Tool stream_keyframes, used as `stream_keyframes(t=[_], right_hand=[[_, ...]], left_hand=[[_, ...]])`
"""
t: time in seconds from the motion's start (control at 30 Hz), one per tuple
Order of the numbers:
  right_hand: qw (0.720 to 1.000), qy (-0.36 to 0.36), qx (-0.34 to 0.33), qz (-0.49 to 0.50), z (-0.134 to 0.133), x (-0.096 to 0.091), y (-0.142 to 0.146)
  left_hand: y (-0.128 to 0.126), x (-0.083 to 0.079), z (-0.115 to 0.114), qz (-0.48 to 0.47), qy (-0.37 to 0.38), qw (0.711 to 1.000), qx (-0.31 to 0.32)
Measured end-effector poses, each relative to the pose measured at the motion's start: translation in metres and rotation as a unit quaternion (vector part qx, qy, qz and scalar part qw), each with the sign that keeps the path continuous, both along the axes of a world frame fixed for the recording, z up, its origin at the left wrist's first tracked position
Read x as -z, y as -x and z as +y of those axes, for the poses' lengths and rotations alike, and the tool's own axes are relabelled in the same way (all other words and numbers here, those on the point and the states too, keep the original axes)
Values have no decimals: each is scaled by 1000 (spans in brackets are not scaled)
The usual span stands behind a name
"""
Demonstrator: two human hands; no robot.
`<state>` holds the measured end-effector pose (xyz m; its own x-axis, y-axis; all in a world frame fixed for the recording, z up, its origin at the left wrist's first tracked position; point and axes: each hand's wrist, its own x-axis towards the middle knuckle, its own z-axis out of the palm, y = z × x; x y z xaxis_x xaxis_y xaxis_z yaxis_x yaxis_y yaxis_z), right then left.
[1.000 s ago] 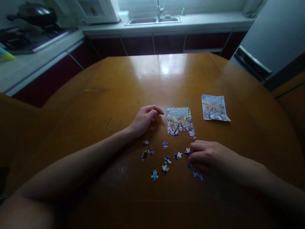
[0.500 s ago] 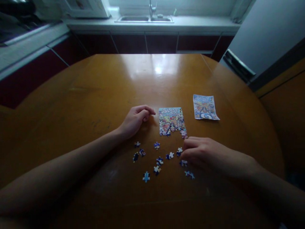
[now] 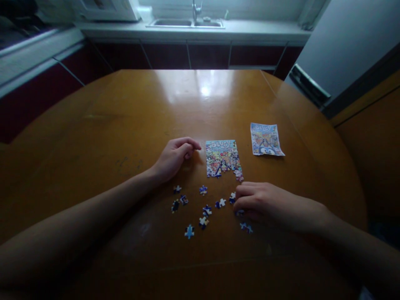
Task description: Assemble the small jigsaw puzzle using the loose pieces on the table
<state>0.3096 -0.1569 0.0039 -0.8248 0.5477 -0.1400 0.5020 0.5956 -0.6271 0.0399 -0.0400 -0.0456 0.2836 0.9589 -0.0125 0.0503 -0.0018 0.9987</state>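
Note:
A partly joined jigsaw puzzle [image 3: 222, 157] lies flat on the wooden table, with a gap along its near edge. My left hand [image 3: 177, 158] rests beside its left side, index finger stretched out and the others loosely curled, holding nothing. Below the puzzle's near right corner is my right hand [image 3: 259, 204], fingers bent and close together. Its fingertips are at a white-and-blue puzzle piece [image 3: 232, 197] and partly cover another piece [image 3: 239, 212]; whether they grip anything is hidden. Several loose pieces are scattered between the hands, among them a light blue piece [image 3: 189, 231].
A creased picture sheet [image 3: 266, 140] with a similar design lies right of the puzzle. The rounded wooden table [image 3: 103, 137] reaches toward a counter with a double sink [image 3: 170, 23]. A grey appliance with a handle [image 3: 308, 85] stands at the right.
The whole view has shifted slightly left. My right hand has moved a little closer over the two pieces at its fingertips. The left hand stays at the puzzle's left side.

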Motion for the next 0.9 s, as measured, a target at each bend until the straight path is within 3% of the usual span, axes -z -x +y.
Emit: stream_keyframes(t=[0.9], right_hand=[[1000,-22,-6,-8,2,1,1]], left_hand=[[4,1,2,17,-1,1000,-3]])
